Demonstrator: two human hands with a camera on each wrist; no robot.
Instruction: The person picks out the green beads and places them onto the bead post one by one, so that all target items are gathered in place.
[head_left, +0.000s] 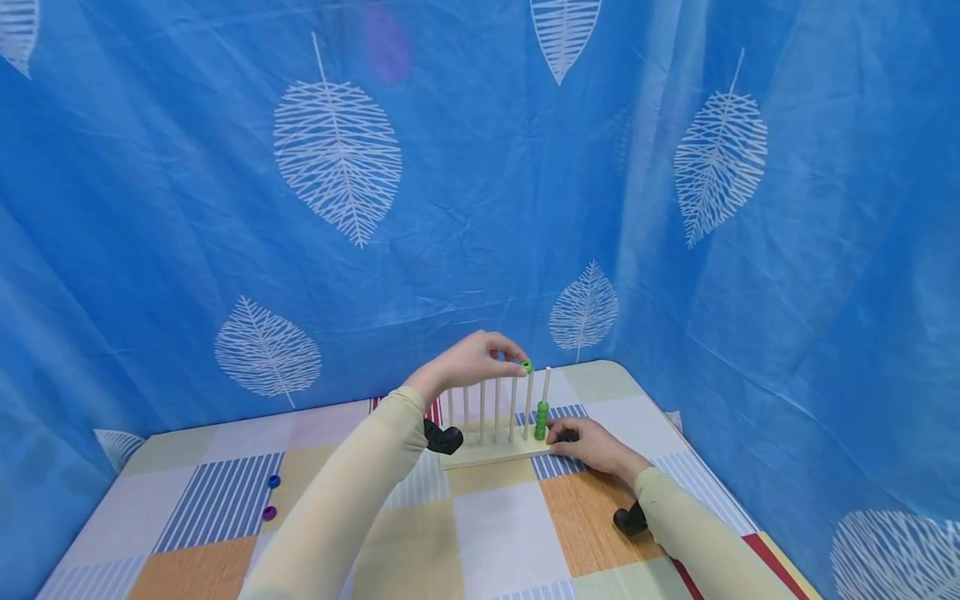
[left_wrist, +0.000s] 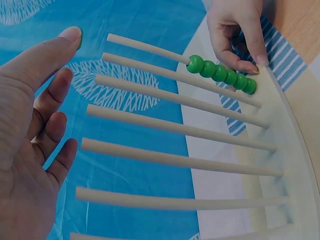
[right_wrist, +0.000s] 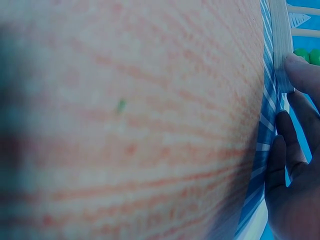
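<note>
A pale wooden rack, its base (head_left: 480,455) lying on the patchwork tablecloth, carries a row of upright rods (left_wrist: 175,130). Several green beads (left_wrist: 220,73) are stacked at the bottom of the rod on the right end. My left hand (head_left: 480,358) pinches another green bead (head_left: 527,367) between thumb and fingertips, right at the top of the second rod from the right. In the left wrist view the thumb hides most of that bead. At the right end of the base, my right hand (head_left: 592,446) grips the wood between thumb and fingers, close beside the stacked beads.
A blue bead (head_left: 273,481) and a purple bead (head_left: 269,513) lie on the tablecloth (head_left: 495,533) left of the left forearm. Blue curtains (head_left: 465,167) with white leaf prints hang behind the table and along its right side.
</note>
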